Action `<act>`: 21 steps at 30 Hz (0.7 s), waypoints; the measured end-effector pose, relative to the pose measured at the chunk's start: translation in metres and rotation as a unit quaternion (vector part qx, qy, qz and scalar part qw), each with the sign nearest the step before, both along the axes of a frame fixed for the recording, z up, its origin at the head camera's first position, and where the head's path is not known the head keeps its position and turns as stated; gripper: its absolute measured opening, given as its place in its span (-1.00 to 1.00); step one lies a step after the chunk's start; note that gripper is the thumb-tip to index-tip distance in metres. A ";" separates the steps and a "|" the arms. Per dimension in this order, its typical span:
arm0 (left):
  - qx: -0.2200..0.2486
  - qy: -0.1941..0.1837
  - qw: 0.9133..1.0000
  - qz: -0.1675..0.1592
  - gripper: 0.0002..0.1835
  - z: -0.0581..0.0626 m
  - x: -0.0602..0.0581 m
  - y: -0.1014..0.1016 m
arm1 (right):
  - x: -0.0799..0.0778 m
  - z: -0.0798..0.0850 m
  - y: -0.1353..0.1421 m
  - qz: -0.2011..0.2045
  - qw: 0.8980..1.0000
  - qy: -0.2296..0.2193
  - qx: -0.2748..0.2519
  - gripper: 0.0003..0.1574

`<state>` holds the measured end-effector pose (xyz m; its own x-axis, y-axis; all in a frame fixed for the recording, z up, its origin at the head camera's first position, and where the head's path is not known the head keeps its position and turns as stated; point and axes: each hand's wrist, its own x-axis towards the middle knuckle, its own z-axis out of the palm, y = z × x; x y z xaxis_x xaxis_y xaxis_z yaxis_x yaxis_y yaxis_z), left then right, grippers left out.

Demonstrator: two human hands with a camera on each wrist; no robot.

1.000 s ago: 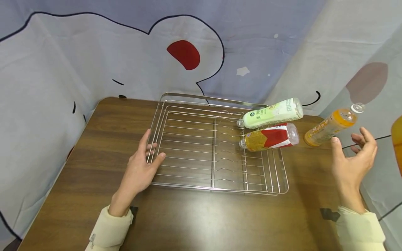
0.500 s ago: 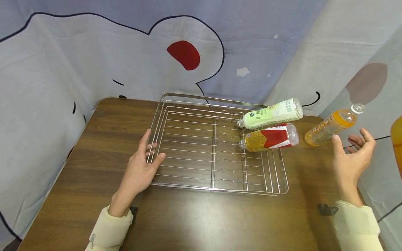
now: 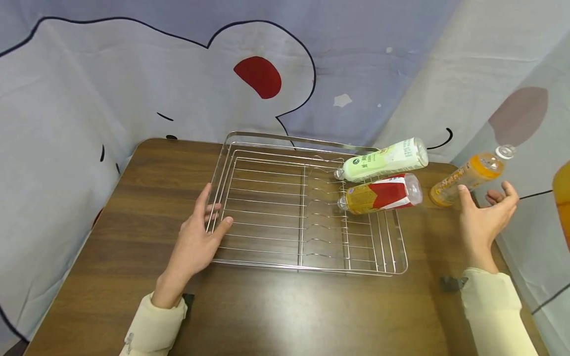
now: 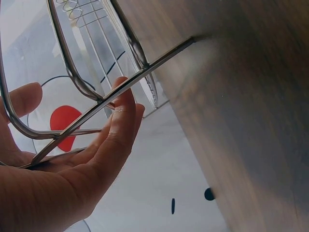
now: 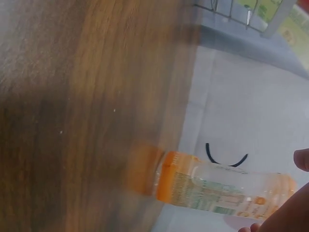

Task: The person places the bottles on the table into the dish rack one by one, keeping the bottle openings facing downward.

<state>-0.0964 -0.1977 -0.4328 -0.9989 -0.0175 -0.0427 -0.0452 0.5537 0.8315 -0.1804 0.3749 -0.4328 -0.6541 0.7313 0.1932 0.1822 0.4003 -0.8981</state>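
A wire dish rack [image 3: 303, 215] stands on the table. My left hand [image 3: 196, 242] holds its left side, thumb over the inner side and fingers round the outside; in the left wrist view, the fingers [image 4: 123, 113] curl behind the metal bars. To the right of the rack, a clear bottle with an orange label and white cap [image 3: 467, 178] stands upright. Beside it my right hand [image 3: 485, 220] is held with thumb and fingers spread apart, nothing in its grasp. In the right wrist view, that bottle [image 5: 217, 188] partly lies behind the hand's edge.
Two bottles lean cap-down in the rack's right part: a pale green one [image 3: 385, 160] and a red and gold one [image 3: 383, 194]. A printed curtain [image 3: 178, 74] closes off the back and sides. An orange object [image 3: 562, 198] shows at the right edge.
My right hand has moved left, closer to the orange-labelled bottle. The left hand stays at the rack, and the bottles keep their places.
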 end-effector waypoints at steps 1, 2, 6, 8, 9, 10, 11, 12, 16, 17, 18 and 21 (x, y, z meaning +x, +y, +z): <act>-0.001 0.001 1.000 0.000 0.01 0.000 0.000 0.000 | -0.002 0.000 0.001 0.001 1.000 -0.009 -0.009 0.01; 0.000 0.001 1.000 0.000 0.01 0.000 0.000 0.000 | -0.003 -0.001 0.002 0.000 1.000 -0.016 -0.014 0.02; 0.003 0.000 1.000 0.000 0.01 0.000 0.001 -0.001 | -0.008 -0.004 0.005 0.001 0.999 -0.032 -0.025 0.03; 0.004 -0.001 1.000 0.000 0.01 0.000 0.001 -0.001 | -0.009 -0.006 0.007 0.002 0.999 -0.035 -0.026 0.05; 0.005 0.000 1.000 0.000 0.01 0.000 0.001 -0.001 | -0.010 -0.007 0.008 0.002 0.999 -0.037 -0.028 0.06; 0.004 0.000 1.000 0.000 0.01 0.000 0.001 -0.001 | -0.011 -0.008 0.008 0.004 0.999 -0.040 -0.032 0.07; 0.003 0.001 1.000 0.000 0.00 0.000 0.001 -0.001 | -0.012 -0.008 0.008 0.005 0.998 -0.043 -0.037 0.07; 0.002 0.002 1.000 0.000 0.00 0.000 0.001 -0.001 | -0.013 -0.008 0.009 0.005 0.998 -0.046 -0.039 0.08; -0.002 0.003 1.000 0.000 0.00 0.000 0.001 0.000 | -0.019 -0.009 0.010 0.007 0.997 -0.054 -0.060 0.12; -0.002 0.003 1.000 0.001 0.00 0.000 0.001 0.000 | -0.021 -0.009 0.010 0.006 0.997 -0.054 -0.063 0.14; -0.001 0.003 1.000 0.001 0.00 0.000 0.001 0.000 | -0.023 -0.009 0.011 0.006 0.996 -0.056 -0.067 0.15; 0.000 0.002 1.000 0.001 0.00 0.000 0.001 -0.001 | -0.028 -0.011 0.012 0.004 0.995 -0.068 -0.079 0.17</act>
<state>-0.0956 -0.1983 -0.4327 -0.9991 -0.0190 -0.0386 -0.0427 0.5535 0.8317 -0.2086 0.3870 -0.4437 -0.6724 0.7401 -0.0147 0.3035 0.2575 -0.9174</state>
